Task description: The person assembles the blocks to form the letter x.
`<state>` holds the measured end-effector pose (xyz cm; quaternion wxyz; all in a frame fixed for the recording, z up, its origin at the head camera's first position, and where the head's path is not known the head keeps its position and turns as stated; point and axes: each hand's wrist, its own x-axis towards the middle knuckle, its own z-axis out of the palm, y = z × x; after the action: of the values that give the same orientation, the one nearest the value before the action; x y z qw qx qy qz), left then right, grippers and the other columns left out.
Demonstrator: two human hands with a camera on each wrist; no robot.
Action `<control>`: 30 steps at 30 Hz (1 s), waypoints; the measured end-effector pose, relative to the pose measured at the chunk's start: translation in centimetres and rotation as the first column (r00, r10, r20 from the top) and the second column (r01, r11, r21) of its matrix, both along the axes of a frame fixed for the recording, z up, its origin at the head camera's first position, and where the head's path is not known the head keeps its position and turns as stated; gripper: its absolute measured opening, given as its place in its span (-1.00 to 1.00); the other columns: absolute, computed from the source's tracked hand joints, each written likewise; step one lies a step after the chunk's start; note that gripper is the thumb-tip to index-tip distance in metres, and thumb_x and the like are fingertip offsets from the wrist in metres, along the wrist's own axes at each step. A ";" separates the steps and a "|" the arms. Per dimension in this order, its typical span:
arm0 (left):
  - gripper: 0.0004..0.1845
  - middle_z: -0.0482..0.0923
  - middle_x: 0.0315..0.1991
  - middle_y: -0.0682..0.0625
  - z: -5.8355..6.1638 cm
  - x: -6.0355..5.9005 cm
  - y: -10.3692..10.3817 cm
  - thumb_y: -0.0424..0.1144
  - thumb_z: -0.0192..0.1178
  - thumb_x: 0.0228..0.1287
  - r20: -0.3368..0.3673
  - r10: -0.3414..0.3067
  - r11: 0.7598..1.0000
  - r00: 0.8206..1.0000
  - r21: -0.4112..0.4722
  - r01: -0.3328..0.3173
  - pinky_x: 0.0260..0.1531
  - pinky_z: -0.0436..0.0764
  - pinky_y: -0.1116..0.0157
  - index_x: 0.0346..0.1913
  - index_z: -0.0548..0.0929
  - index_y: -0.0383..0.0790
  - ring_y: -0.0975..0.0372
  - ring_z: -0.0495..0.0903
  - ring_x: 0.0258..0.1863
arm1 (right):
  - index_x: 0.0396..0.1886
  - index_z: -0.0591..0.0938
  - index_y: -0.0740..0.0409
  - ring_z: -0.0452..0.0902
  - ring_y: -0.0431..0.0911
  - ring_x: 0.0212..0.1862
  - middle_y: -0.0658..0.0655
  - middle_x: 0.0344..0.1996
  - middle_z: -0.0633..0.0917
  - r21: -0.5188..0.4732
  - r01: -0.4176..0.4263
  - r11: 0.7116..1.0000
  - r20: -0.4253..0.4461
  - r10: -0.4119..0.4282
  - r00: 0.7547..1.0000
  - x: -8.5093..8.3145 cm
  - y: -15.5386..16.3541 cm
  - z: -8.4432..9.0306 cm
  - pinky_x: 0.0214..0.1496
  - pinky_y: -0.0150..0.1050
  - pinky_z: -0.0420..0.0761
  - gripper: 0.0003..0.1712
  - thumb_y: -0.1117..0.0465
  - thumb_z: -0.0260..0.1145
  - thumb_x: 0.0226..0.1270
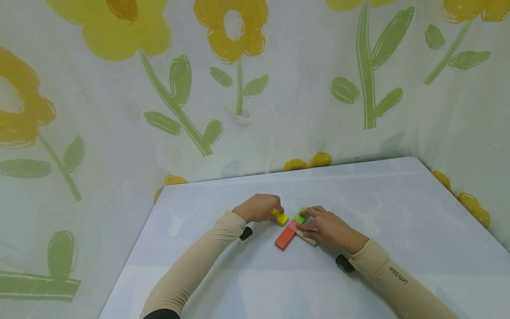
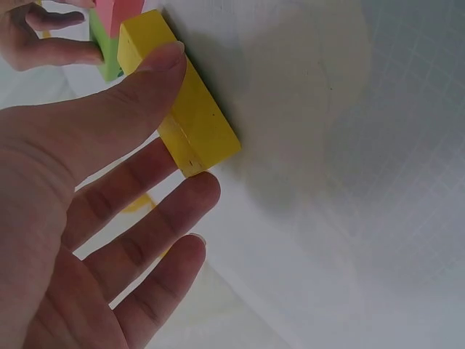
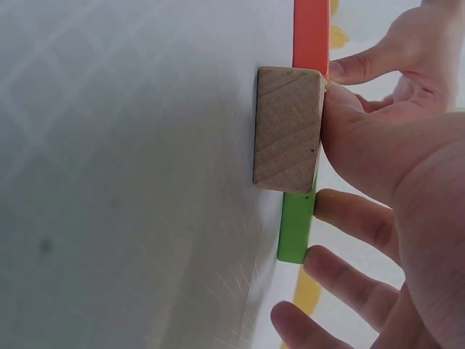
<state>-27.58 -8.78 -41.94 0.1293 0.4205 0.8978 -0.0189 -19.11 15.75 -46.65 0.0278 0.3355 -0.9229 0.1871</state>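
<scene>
My left hand (image 1: 260, 208) pinches a yellow block (image 2: 202, 125) between thumb and fingers, just left of a group of blocks on the table. In that group, a red block (image 1: 284, 239), a small pink face (image 1: 293, 225) and a green block (image 1: 298, 218) run in a slanting line. A plain wooden block (image 3: 287, 131) juts out to the right of the line. My right hand (image 1: 332, 228) rests on the group. Its thumb touches near the wooden block's top edge, and its spread fingers reach the green block. The thumb and fingers partly cover the pink and green pieces.
The blocks lie on a pale patterned tabletop (image 1: 223, 195) whose back edge meets a hanging cloth (image 1: 295, 102) printed with yellow flowers. Dark wrist devices show below both cuffs, the left one (image 1: 246, 233) and the right one (image 1: 344, 263).
</scene>
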 end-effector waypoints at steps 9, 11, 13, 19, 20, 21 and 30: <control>-0.64 0.71 0.03 0.09 0.2 0.2 0.1 -0.09 0.46 0.27 -0.003 -0.014 1.000 1.000 -0.010 0.014 0.14 0.66 0.28 0.12 0.80 0.02 0.28 0.65 -0.02 | 0.11 0.79 -0.09 0.53 0.14 0.25 0.13 0.16 0.68 -0.001 -0.003 1.000 0.004 0.003 1.000 -0.2 0.0 -0.1 0.18 0.12 0.65 -0.62 0.10 0.51 0.30; -0.64 0.71 0.03 0.09 0.1 0.3 0.1 -0.09 0.46 0.27 -0.008 -0.017 1.000 1.000 -0.009 0.017 0.13 0.66 0.29 0.12 0.80 0.02 0.28 0.65 -0.03 | 0.12 0.79 -0.09 0.53 0.14 0.25 0.13 0.16 0.67 -0.001 -0.003 1.000 0.007 0.003 1.000 -0.2 0.1 -0.1 0.19 0.12 0.65 -0.62 0.10 0.51 0.30; -0.64 0.71 0.03 0.10 0.1 0.3 0.2 -0.10 0.47 0.26 -0.011 -0.020 1.000 1.000 -0.007 0.020 0.13 0.66 0.30 0.11 0.80 0.02 0.29 0.65 -0.03 | 0.11 0.79 -0.08 0.53 0.14 0.25 0.13 0.15 0.67 -0.004 -0.002 1.000 0.008 0.002 1.000 -0.2 0.1 -0.2 0.19 0.13 0.65 -0.62 0.10 0.51 0.30; -0.64 0.71 0.01 0.10 -0.1 0.3 0.2 -0.10 0.48 0.25 -0.017 -0.024 1.000 1.000 -0.005 0.024 0.10 0.66 0.33 0.11 0.80 0.02 0.29 0.64 -0.07 | 0.11 0.79 -0.07 0.53 0.16 0.25 0.14 0.16 0.67 -0.009 -0.007 1.000 0.002 0.007 1.000 -0.1 0.1 -0.2 0.18 0.14 0.65 -0.63 0.10 0.51 0.30; -0.64 0.71 0.01 0.10 -0.1 0.3 0.3 -0.09 0.48 0.24 -0.019 -0.025 1.000 1.000 -0.006 0.025 0.10 0.66 0.33 0.11 0.80 0.02 0.29 0.63 -0.07 | 0.11 0.79 -0.07 0.53 0.16 0.25 0.14 0.16 0.67 -0.009 -0.007 1.000 0.002 0.007 1.000 -0.1 0.1 -0.1 0.18 0.14 0.65 -0.63 0.10 0.51 0.30; -0.64 0.71 0.01 0.10 -0.1 0.3 0.3 -0.09 0.48 0.25 -0.020 -0.026 1.000 0.999 -0.006 0.026 0.09 0.66 0.33 0.11 0.80 0.02 0.30 0.63 -0.07 | 0.11 0.80 -0.07 0.53 0.16 0.25 0.14 0.16 0.67 -0.010 -0.007 1.000 0.003 0.007 1.000 -0.1 0.1 -0.1 0.18 0.15 0.65 -0.63 0.10 0.51 0.30; -0.64 0.71 0.01 0.10 -0.2 0.4 0.3 -0.07 0.47 0.25 -0.026 -0.036 0.999 0.999 -0.004 0.036 0.09 0.66 0.34 0.11 0.80 0.03 0.30 0.63 -0.08 | 0.11 0.80 -0.07 0.53 0.17 0.26 0.14 0.17 0.67 -0.008 -0.003 1.000 0.015 0.003 1.000 -0.1 0.1 -0.1 0.19 0.16 0.64 -0.63 0.10 0.50 0.31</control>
<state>-27.19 -8.49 -42.13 0.1178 0.4361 0.8917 -0.0283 -19.18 15.80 -46.74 0.0220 0.3353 -0.9218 0.1933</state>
